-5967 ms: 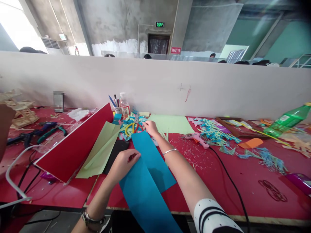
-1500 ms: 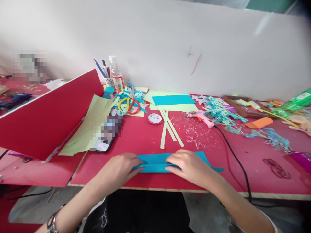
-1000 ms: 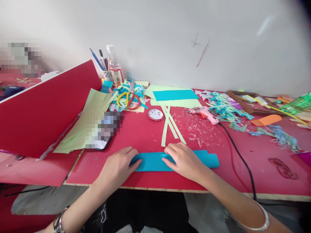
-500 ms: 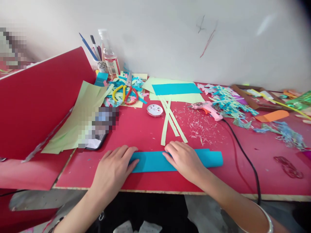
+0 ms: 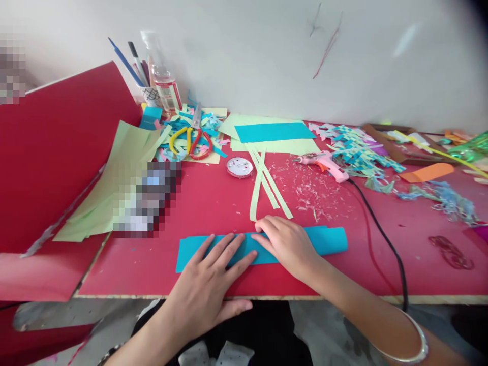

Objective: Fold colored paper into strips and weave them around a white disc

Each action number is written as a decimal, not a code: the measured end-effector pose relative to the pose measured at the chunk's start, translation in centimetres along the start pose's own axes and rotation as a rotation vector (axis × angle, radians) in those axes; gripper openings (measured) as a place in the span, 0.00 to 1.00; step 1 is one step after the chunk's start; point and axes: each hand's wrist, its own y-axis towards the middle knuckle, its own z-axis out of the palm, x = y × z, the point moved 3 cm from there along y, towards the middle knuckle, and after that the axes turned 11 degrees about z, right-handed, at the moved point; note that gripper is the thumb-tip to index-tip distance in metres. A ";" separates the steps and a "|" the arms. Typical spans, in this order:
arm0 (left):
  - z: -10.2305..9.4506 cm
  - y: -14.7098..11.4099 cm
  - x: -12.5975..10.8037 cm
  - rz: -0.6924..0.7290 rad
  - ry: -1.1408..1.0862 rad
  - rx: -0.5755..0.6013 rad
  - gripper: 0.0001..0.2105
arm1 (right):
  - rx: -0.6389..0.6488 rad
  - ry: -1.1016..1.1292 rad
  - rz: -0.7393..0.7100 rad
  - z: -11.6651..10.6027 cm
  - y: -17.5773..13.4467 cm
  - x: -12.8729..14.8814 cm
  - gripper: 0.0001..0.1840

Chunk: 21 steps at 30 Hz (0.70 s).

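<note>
A long strip of folded blue paper (image 5: 327, 240) lies along the front of the red table, its right end curling over in a loop. My left hand (image 5: 213, 277) is spread flat across the left part of the paper, fingers apart and thumb pointing right near the table edge. Just right of it, my right hand (image 5: 287, 245) closes its thumb and bent fingers at the paper's far edge, around the middle. Beyond the right hand, pale green paper strips (image 5: 263, 178) lie crossed.
A pink glue gun (image 5: 326, 165) with a black cord (image 5: 377, 239) lies at right. Scissors (image 5: 192, 140) rest on paper scraps near a bottle (image 5: 165, 86). A round white disc (image 5: 239, 166), a phone (image 5: 150, 198), green sheets (image 5: 102, 193) and a propped red board (image 5: 57, 168) are leftward.
My left hand has released the paper's left end and now lies spread flat on it, further right. The right hand keeps its place on the paper. The view has tilted slightly.
</note>
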 end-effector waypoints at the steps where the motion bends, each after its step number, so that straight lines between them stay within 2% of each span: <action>1: 0.0 -0.1 0.0 0.012 -0.003 0.004 0.31 | 0.003 0.009 0.009 0.0 0.0 -0.1 0.08; 9: 0.0 -0.1 0.1 0.005 -0.026 -0.001 0.32 | 0.058 0.181 0.002 -0.4 -0.2 -1.0 0.09; 21: 0.2 -0.1 -0.1 -0.039 0.003 0.039 0.31 | -0.053 -0.017 -0.041 -0.2 -0.1 -0.3 0.09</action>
